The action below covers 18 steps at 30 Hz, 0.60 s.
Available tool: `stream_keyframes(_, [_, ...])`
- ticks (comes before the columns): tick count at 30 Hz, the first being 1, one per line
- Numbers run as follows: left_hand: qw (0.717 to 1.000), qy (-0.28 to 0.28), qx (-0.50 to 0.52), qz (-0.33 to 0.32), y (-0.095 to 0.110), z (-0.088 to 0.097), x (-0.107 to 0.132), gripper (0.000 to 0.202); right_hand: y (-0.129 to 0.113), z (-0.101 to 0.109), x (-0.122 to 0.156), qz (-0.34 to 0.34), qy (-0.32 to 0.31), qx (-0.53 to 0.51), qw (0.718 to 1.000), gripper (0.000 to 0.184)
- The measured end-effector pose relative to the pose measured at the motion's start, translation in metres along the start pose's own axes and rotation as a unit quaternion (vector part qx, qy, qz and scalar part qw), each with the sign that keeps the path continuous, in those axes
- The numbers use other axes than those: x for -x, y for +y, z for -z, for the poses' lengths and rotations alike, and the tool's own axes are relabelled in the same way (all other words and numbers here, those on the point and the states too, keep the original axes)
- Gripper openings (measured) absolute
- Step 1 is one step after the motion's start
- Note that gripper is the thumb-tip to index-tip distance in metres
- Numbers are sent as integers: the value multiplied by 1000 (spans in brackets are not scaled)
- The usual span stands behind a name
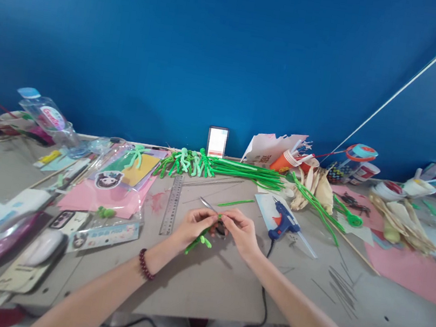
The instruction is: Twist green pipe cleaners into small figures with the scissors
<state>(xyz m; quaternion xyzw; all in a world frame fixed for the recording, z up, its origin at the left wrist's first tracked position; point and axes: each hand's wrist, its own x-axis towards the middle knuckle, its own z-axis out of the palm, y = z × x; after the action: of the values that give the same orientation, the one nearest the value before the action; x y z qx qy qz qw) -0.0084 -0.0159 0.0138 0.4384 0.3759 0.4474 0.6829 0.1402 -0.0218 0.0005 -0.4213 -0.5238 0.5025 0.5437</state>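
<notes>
My left hand (195,224) and my right hand (241,231) meet above the middle of the table, fingertips pinched together. Between them is a small green pipe cleaner piece (200,242), its fuzzy ends hanging below my left fingers. The part inside the fingertips is mostly hidden. Just behind the hands lie scissors (207,204), partly covered by them. A short green pipe cleaner (235,203) rests beyond my right hand. To the left is a clear ruler (171,206); to the right, a blue glue gun (285,221) lies on its side.
Long green pipe cleaners (249,172) and twisted green pieces (187,162) line the back near a phone-like screen (217,142). Thin wires (341,291) lie at right. A black cable (265,302) runs over the front edge. A mouse (44,247) sits at left.
</notes>
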Motion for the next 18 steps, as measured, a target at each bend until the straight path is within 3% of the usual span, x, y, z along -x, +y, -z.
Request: stream_keyframes(18, [1000, -8, -10, 8, 3, -1, 2, 37, 1, 2, 0, 11, -19, 4, 1000, 18])
